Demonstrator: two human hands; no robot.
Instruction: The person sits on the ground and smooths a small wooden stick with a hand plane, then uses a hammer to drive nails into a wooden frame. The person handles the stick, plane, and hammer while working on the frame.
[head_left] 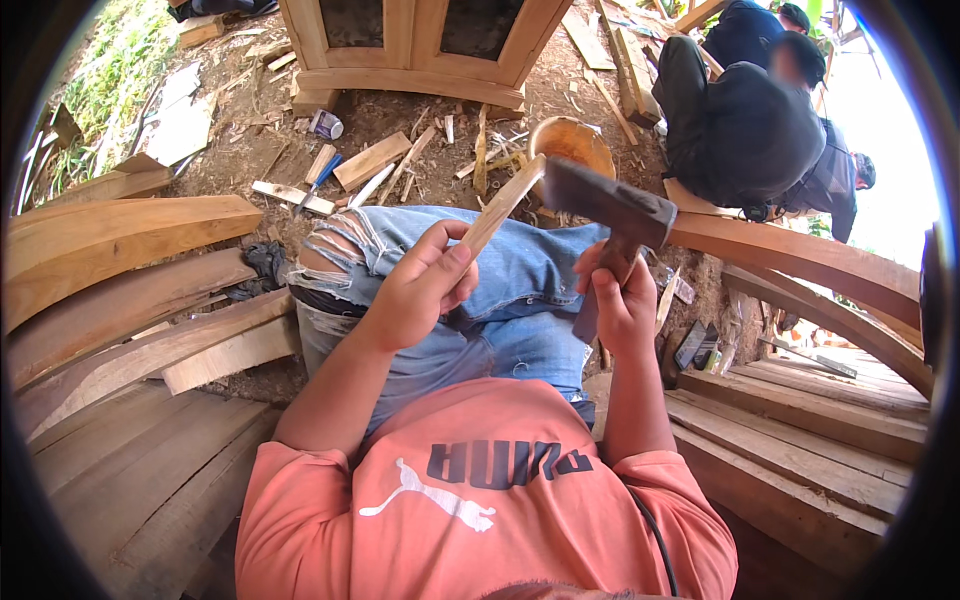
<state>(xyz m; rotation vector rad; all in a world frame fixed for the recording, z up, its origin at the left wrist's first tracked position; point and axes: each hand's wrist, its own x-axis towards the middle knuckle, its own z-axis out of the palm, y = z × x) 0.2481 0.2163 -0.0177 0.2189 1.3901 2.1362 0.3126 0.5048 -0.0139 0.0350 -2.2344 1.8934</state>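
My left hand (428, 280) is closed round the lower end of a narrow, pale wooden stick (505, 205), which slants up to the right. In my right hand (620, 295) is a hammer (610, 205) with a dark, worn metal head, gripped by its short handle just below the head. The hammer's head is raised beside the stick's upper end; whether the two touch I cannot tell. Both hands are above my lap, over torn blue jeans (520, 330).
A blue-handled chisel (322, 175) lies among wood offcuts (372, 162) on the dirt, near an orange bucket (575, 145). Ahead stands a panelled wooden frame (420, 80). Curved beams (130, 240) and planks (800, 440) flank me. Another person (750, 130) crouches at the far right.
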